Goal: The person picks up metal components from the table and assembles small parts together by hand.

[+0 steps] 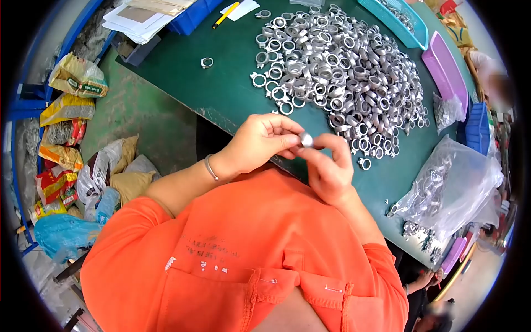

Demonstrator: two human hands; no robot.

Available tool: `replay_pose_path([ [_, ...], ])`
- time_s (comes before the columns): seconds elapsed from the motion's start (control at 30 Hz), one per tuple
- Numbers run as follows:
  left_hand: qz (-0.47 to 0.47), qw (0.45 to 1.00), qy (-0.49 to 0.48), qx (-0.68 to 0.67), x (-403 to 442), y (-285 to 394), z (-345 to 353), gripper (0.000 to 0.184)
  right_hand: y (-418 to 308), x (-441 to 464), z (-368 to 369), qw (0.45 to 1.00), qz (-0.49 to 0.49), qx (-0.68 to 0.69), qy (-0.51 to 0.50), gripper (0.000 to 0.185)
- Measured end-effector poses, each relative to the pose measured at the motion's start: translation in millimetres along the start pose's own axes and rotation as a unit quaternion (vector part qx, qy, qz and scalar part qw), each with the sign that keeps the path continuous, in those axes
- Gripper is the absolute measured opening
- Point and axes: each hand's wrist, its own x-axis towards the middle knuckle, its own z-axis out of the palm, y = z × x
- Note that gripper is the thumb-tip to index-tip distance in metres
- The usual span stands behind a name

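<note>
Watching the head view, I see the left hand and right hand together pinching one small metal piece, likely a ring, near the heaped metal rings; I judge one part is being worked, calling next for steady fingertips. I count one yellow marker and one lone ring; the heap defies counting.

Ring heap on table, bag rightward.

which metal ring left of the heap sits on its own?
The lone ring on the green table, below the yellow pen-like tool: no other ring touches it, while the heaped rings crowd together.
</note>
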Motion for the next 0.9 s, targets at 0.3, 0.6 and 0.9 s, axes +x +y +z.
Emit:
replay_pose_path([
  [0.3, -0.015, 0.939, 0.024, -0.342, -18, -28, -49, 0.018, 17, 21, 34, 0.994, 0.054, 0.028, -0.086, 0.021],
  [0.6, 0.021, 0.982, 0.139, -0.126, -16, -16, -28, 0.011, 25, 15, 33, 0.889, 0.332, 0.285, -0.132, 0.009],
  [0.9, 0.015, 0.998, 0.063, -0.024, -15, -5, -13, 0.009, 16, 7, 23, 0.952, 0.183, 0.238, -0.067, 0.012],
])
